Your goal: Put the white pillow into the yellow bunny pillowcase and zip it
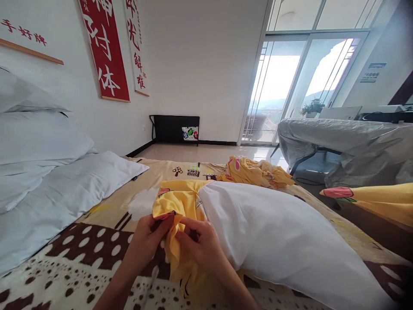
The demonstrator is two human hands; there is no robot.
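A yellow patterned pillowcase [179, 196] is drawn over the left end of a white pillow [274, 224], which lies across the bed. Most of the pillow stays outside the cloth. My left hand [150, 234] pinches the near edge of the pillowcase. Close beside it, my right hand [198, 241] grips the same cloth with bent fingers. Below both hands a loose part of the case hangs in folds toward the blanket. The fingertips are partly hidden by the fabric.
Several white pillows [51, 193] are piled on the left of the patterned blanket [106, 245]. Crumpled yellow cloth [258, 172] lies at the bed's far edge, and more yellow cloth [380, 198] juts in from the right. A plastic-covered table [342, 133] stands near the glass doors.
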